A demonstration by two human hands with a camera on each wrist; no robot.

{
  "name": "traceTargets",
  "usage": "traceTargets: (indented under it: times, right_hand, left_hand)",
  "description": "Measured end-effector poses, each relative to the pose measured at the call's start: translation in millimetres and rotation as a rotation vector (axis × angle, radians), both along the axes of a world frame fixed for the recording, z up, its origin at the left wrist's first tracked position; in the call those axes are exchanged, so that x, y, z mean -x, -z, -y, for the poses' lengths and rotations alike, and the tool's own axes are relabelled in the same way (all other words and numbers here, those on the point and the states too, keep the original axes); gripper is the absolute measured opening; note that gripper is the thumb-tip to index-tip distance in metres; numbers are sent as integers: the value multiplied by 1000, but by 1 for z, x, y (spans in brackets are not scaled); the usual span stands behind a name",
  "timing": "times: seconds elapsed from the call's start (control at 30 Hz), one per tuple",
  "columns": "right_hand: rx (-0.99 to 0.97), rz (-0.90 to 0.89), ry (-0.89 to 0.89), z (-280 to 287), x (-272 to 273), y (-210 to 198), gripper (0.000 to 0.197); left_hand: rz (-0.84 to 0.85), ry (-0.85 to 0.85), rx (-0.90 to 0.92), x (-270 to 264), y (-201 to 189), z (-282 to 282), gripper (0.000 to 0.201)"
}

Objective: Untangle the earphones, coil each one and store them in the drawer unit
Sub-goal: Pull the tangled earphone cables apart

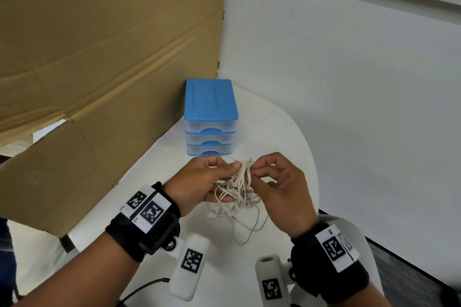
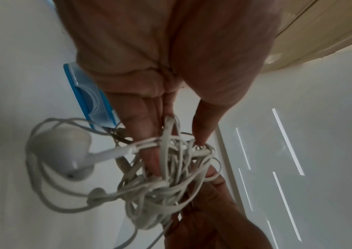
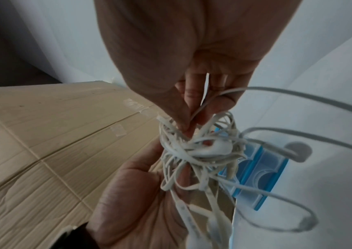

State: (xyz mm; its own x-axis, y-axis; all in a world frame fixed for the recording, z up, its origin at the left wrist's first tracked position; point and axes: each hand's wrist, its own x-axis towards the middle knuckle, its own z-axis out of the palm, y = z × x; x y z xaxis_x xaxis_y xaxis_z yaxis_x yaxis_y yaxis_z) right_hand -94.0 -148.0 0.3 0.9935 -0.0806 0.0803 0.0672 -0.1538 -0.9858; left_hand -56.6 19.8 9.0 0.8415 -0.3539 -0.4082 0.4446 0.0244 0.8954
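Head view: both hands up over the desk (image 1: 287,137) w/ tangled earphones (image 1: 237,187) between them; left hand (image 1: 197,182) grasping the bundle, right hand (image 1: 282,189) pinching strands. Drawer unit (image 1: 210,117) near far edge, drawers closed. Left wrist: earbud (image 2: 62,151) dangles. Right wrist: cardboard (image 3: 43,143) behind.

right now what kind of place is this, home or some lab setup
Probably a staged recording corner in an office or lab, not a home. A bare white table holds only a small blue drawer unit, a flattened cardboard sheet screens one side, and both hands work the tangled earphones.
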Motion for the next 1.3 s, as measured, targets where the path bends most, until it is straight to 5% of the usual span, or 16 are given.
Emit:
traceTargets:
  times: [0.2, 0.4, 0.57, 0.67, 0.77, 0.93, 1.1, 1.17, 1.23, 1.3]
  right_hand:
    - [-49, -62, 114, 4, -8, 4, 17]
    - [13, -160, 44, 5, -4, 7, 19]
    - [422, 267, 239, -10, 12, 7, 22]
    - [597, 466, 194, -22, 15, 2, 14]
    - [576, 348, 109, -24, 11, 3, 27]
    - [386, -103, -59, -14, 0, 4, 66]
    - [126, -152, -26, -9, -7, -3, 38]
    - [308, -106, -64, -1, -10, -5, 29]
    - [716, -48, -66, 6, -8, -5, 22]
    - [924, 52, -40, 7, -4, -9, 21]
  left_hand:
    - [-113, 12, 65, -1, -1, -3, 24]
    - [2, 9, -19, -1, 5, -4, 20]
    - [95, -78, -188, -1, 11, -1, 8]
    - [147, -80, -224, 0, 11, -1, 6]
    - [142, -44, -210, 1, 9, 1, 9]
    - [70, 79, -39, 4, 1, 4, 15]
    - [340, 266, -121, 10, 4, 3, 24]
    - [299, 222, -156, 9, 7, 4, 20]
    - [210, 51, -214, 5, 10, 4, 18]
    - [243, -71, -343, 0, 14, 0, 32]
